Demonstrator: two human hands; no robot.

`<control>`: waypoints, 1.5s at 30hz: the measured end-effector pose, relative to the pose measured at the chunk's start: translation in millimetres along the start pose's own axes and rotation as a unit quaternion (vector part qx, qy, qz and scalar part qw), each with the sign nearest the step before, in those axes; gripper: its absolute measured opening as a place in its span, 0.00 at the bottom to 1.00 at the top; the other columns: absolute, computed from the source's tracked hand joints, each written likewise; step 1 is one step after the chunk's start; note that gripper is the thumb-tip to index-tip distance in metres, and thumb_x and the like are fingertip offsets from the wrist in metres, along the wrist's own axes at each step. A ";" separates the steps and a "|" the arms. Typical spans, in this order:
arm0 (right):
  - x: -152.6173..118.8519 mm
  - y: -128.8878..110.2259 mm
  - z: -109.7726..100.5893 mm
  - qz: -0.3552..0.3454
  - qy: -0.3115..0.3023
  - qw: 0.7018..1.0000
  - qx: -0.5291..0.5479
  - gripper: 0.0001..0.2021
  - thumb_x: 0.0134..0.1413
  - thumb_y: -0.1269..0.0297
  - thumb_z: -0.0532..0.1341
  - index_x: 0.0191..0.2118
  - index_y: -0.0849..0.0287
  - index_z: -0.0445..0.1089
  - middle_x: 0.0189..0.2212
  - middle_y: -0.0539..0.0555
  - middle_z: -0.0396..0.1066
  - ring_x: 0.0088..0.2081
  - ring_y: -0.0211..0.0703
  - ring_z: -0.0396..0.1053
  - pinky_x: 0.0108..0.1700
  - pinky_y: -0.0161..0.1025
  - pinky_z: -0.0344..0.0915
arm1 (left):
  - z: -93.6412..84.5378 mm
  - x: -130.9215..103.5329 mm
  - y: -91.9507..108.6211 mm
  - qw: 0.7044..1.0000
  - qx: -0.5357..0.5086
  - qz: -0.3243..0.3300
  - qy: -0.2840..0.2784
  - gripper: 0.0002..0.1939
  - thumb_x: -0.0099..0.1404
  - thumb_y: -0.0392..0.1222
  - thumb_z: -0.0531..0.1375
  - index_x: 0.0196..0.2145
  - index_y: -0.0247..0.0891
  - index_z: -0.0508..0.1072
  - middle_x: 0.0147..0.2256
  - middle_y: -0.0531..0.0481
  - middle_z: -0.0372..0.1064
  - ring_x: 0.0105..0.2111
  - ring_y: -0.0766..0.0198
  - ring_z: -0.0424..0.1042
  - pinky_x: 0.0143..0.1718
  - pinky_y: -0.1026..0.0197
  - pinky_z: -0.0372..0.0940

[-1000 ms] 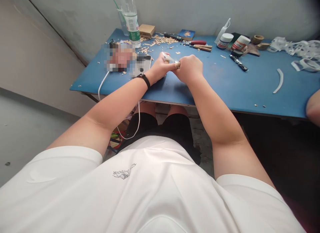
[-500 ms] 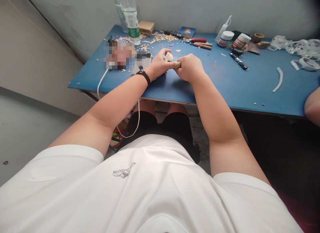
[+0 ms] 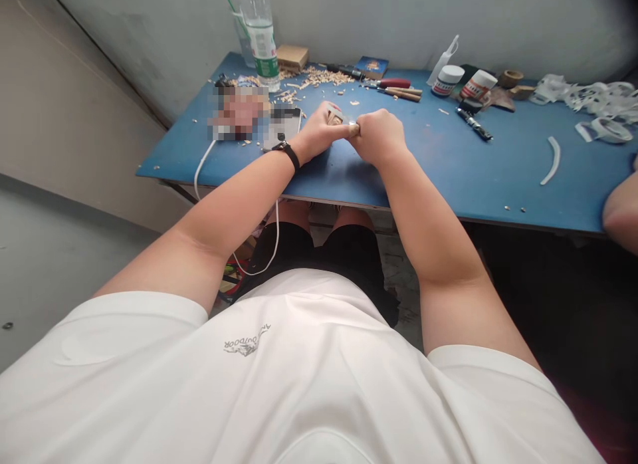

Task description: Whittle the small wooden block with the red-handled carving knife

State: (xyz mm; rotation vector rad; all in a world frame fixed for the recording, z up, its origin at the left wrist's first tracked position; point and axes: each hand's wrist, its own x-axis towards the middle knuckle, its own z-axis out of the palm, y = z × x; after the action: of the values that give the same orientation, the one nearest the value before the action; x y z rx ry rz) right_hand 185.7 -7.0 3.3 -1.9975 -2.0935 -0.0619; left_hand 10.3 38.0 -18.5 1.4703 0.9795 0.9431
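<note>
Clearly, the left hand [image 3: 319,130] grips a small wooden piece [image 3: 334,119] at upper centre of the frame, above the blue table [image 3: 448,165], while the right hand [image 3: 381,137] beside it closes round a slim tool [image 3: 352,124], mostly hidden in the fist

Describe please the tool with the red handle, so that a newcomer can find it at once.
On the blue table, look beyond the person's right hand, toward the grey wall. There, to the right of the pale wood shavings, lies the slim tool with the glossy red handle. Its colour sets it apart from the light-brown wooden handles beside it.
</note>
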 end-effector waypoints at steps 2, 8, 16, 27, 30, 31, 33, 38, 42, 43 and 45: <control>-0.9 0.8 -1.6 -0.017 -0.019 1.000 -0.004 0.16 0.85 0.55 0.65 0.58 0.56 0.88 0.54 0.67 0.89 0.61 0.73 0.86 0.61 0.56 0.78 | -1.1 -0.7 0.9 1.000 0.006 0.007 -0.006 0.24 0.69 0.36 0.82 0.45 0.47 0.70 0.36 0.54 0.70 0.43 0.58 0.68 0.41 0.53 0.56; -11.5 -4.1 -13.7 -0.059 -0.050 0.997 0.018 0.17 0.86 0.58 0.61 0.65 0.49 0.87 0.62 0.65 0.90 0.62 0.68 0.82 0.62 0.54 0.75 | -3.8 -1.3 5.2 0.999 0.008 0.036 -0.003 0.20 0.67 0.28 0.78 0.48 0.44 0.76 0.38 0.54 0.71 0.36 0.62 0.67 0.37 0.55 0.53; -8.5 -6.6 -13.5 -0.063 -0.052 0.997 0.010 0.22 0.83 0.61 0.58 0.63 0.52 0.90 0.60 0.68 0.91 0.62 0.70 0.83 0.65 0.58 0.75 | -5.6 -7.1 11.8 0.998 0.035 0.019 -0.050 0.16 0.76 0.26 0.73 0.48 0.44 0.75 0.39 0.52 0.73 0.40 0.60 0.73 0.38 0.56 0.56; -12.9 -12.2 -14.8 -0.063 -0.059 0.996 0.029 0.17 0.82 0.52 0.64 0.59 0.51 0.89 0.58 0.67 0.90 0.62 0.71 0.83 0.58 0.55 0.77 | -7.2 -3.1 3.5 0.994 0.054 0.059 -0.075 0.15 0.74 0.24 0.69 0.43 0.45 0.74 0.35 0.54 0.67 0.34 0.63 0.60 0.35 0.55 0.56; -11.3 -12.7 -11.5 -0.050 -0.055 0.996 0.039 0.16 0.82 0.52 0.65 0.59 0.50 0.89 0.58 0.67 0.90 0.63 0.72 0.83 0.58 0.56 0.78 | -6.8 -0.8 2.3 0.995 0.052 0.050 -0.066 0.16 0.70 0.23 0.69 0.42 0.44 0.74 0.37 0.53 0.69 0.36 0.62 0.68 0.36 0.56 0.63; -10.9 -12.9 -10.6 -0.045 -0.052 0.997 0.044 0.16 0.82 0.52 0.65 0.59 0.50 0.89 0.59 0.67 0.90 0.64 0.73 0.83 0.58 0.56 0.78 | -7.1 -0.9 2.6 0.996 0.045 0.051 -0.064 0.16 0.68 0.24 0.70 0.42 0.44 0.75 0.38 0.52 0.71 0.37 0.61 0.71 0.37 0.56 0.65; -10.4 -13.9 -9.7 -0.036 -0.045 0.997 0.057 0.16 0.82 0.51 0.66 0.59 0.48 0.90 0.60 0.67 0.90 0.65 0.73 0.82 0.58 0.57 0.79 | -8.0 -2.6 4.3 0.996 0.028 0.054 -0.065 0.16 0.67 0.25 0.71 0.43 0.44 0.75 0.42 0.51 0.73 0.41 0.59 0.73 0.40 0.57 0.68; -11.0 -17.5 -11.3 -0.036 -0.035 0.998 0.046 0.18 0.82 0.53 0.64 0.62 0.48 0.91 0.63 0.67 0.90 0.67 0.75 0.83 0.63 0.60 0.79 | -8.8 -8.8 8.7 0.996 0.036 0.047 -0.064 0.16 0.70 0.26 0.74 0.45 0.45 0.75 0.41 0.51 0.71 0.46 0.58 0.69 0.45 0.56 0.66; -11.9 -16.3 -10.9 -0.050 -0.029 0.998 0.026 0.20 0.79 0.59 0.64 0.64 0.49 0.92 0.63 0.67 0.91 0.68 0.78 0.84 0.69 0.65 0.79 | -5.8 -5.7 3.9 0.996 0.038 0.044 -0.074 0.15 0.75 0.24 0.68 0.45 0.45 0.74 0.35 0.54 0.65 0.39 0.61 0.61 0.40 0.53 0.59; -11.9 -15.4 -10.1 -0.051 -0.025 0.998 0.019 0.20 0.78 0.60 0.64 0.63 0.49 0.92 0.63 0.67 0.92 0.68 0.79 0.85 0.69 0.66 0.79 | -5.3 -4.0 1.8 0.995 0.043 0.043 -0.075 0.14 0.75 0.24 0.67 0.44 0.44 0.73 0.34 0.54 0.63 0.37 0.62 0.59 0.39 0.54 0.57; -11.6 -14.1 -8.1 -0.050 -0.016 0.999 0.005 0.20 0.79 0.59 0.64 0.62 0.49 0.93 0.60 0.67 0.92 0.66 0.79 0.85 0.67 0.67 0.80 | -5.1 -0.4 -2.3 0.995 0.056 0.044 -0.072 0.13 0.76 0.25 0.67 0.42 0.43 0.72 0.34 0.55 0.61 0.34 0.65 0.57 0.37 0.55 0.53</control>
State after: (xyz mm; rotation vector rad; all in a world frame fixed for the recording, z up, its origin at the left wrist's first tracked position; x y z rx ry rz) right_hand 173.3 -20.8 10.7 -1.8992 -2.2093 -0.0367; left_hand 5.2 39.5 -20.3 1.6627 0.8795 0.8444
